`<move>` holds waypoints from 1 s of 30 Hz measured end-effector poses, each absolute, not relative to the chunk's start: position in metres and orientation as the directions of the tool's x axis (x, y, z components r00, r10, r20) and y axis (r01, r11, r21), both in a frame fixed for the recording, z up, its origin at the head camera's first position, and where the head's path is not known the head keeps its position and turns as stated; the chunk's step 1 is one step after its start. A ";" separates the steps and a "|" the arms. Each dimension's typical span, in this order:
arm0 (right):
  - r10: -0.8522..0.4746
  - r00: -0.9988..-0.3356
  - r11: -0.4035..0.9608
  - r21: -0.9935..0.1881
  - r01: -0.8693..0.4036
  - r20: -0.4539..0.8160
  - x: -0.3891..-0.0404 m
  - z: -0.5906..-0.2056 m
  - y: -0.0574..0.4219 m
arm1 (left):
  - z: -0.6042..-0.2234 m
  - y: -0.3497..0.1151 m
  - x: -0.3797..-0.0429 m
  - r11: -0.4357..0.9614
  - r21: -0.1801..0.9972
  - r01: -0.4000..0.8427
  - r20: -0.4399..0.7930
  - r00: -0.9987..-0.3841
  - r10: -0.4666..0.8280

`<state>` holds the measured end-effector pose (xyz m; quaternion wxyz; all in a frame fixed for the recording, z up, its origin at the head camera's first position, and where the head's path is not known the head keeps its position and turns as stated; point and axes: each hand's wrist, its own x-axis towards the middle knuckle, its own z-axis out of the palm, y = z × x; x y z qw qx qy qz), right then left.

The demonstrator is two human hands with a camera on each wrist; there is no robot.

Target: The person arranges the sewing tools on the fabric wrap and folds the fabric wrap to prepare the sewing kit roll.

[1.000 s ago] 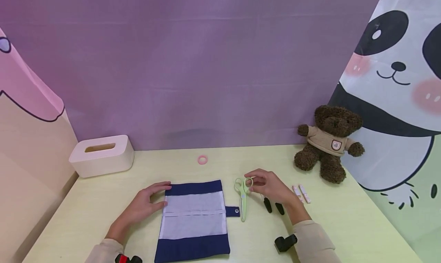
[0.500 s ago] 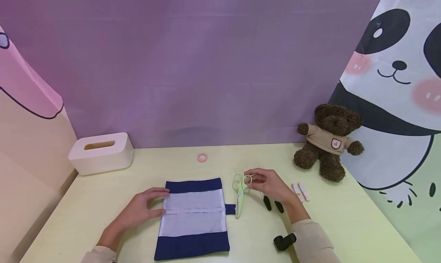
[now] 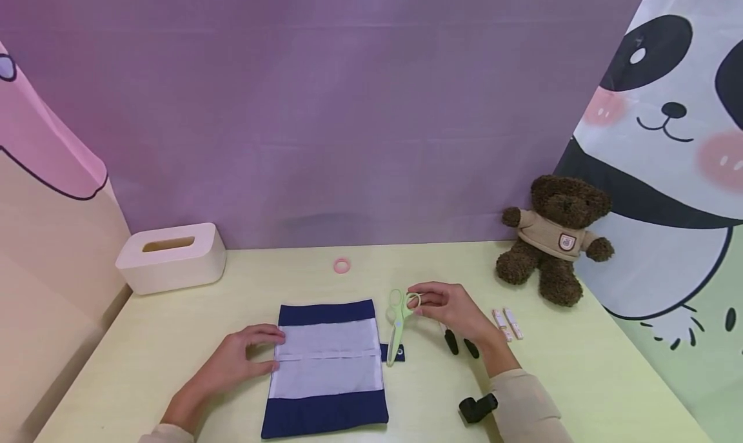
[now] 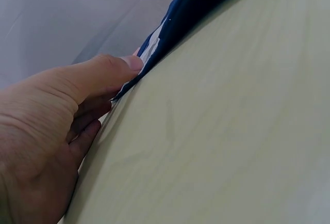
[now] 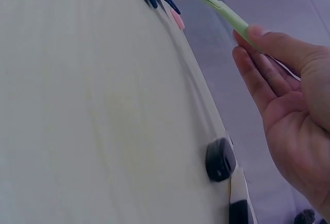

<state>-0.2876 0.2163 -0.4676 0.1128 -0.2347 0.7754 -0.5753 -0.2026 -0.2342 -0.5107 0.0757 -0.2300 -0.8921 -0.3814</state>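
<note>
A navy cloth pouch (image 3: pixel 325 417) with a pale inside lies flat on the table, a snap strap (image 3: pixel 400 353) at its right side. My left hand (image 3: pixel 235 359) touches the pouch's left edge with thumb and fingertips apart; in the left wrist view the thumb (image 4: pixel 105 74) lies against that edge. Light green scissors (image 3: pixel 397 324) hang point down, over the strap in the head view. My right hand (image 3: pixel 449 307) pinches one handle ring of the scissors between thumb and fingers. In the right wrist view, the scissors (image 5: pixel 219 7) are raised above the table.
Two black-ended tools (image 3: pixel 451 342) lie partly hidden under my right hand. Two small white-and-pink pieces (image 3: pixel 513 324) lie farther right. A pink ring (image 3: pixel 342 265) lies behind the pouch. A tissue box (image 3: pixel 171 262) stands back left, a teddy bear (image 3: pixel 554 240) back right.
The scissors have moved left, from beside the strap to over it, and tilted with their point leftward. My left hand has slid slightly down the pouch's left edge.
</note>
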 end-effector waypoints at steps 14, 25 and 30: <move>-0.508 -0.855 0.201 -0.951 -0.234 0.103 -0.292 -0.465 0.184 | -0.511 -0.235 -0.203 0.609 0.652 0.452 0.293 -0.891 0.348; -0.506 -0.858 0.149 -0.971 -0.187 0.088 -0.295 -0.477 0.185 | -0.510 -0.234 -0.201 0.625 0.660 0.417 0.256 -0.907 0.334; -0.489 -0.867 0.140 -0.972 -0.187 0.096 -0.294 -0.475 0.187 | -0.510 -0.235 -0.201 0.624 0.658 0.422 0.263 -0.905 0.335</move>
